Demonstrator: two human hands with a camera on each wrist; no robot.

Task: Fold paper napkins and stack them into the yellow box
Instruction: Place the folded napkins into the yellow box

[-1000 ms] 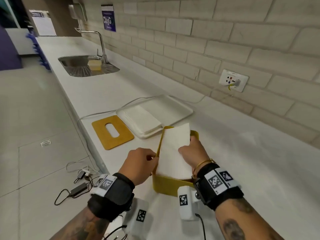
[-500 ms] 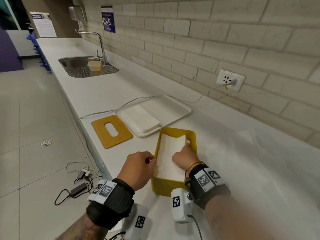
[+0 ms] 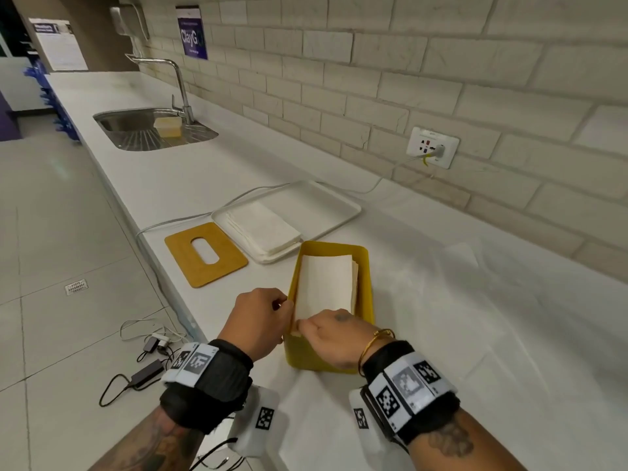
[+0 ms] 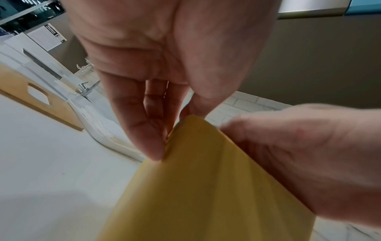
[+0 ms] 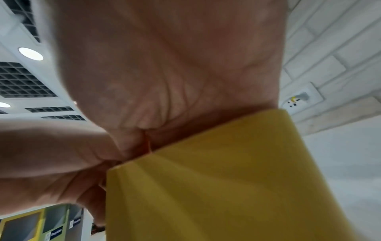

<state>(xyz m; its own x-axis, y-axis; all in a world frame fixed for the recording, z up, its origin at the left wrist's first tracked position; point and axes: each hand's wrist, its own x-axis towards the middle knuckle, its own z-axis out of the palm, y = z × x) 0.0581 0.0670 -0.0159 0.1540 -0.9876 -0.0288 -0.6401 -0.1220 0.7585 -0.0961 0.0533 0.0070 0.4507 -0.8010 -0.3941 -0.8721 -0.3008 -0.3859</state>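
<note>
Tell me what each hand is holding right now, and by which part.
Left hand grips the yellow box at its near-left rim corner. Right hand pinches the near end of the folded napkin inside it.

left hand (image 3: 260, 322) — fingers curled | right hand (image 3: 334, 336) — beside it, touching

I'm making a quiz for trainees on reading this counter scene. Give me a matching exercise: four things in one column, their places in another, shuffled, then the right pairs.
Things:
1. folded napkins
2. unfolded napkin stack
3. sponge
4. wooden lid

Places:
A. in the sink
B. flat on the counter, left of the white tray
C. inside the yellow box
D. on the white tray

Pairs: 1-C, 2-D, 3-A, 4-B
</note>
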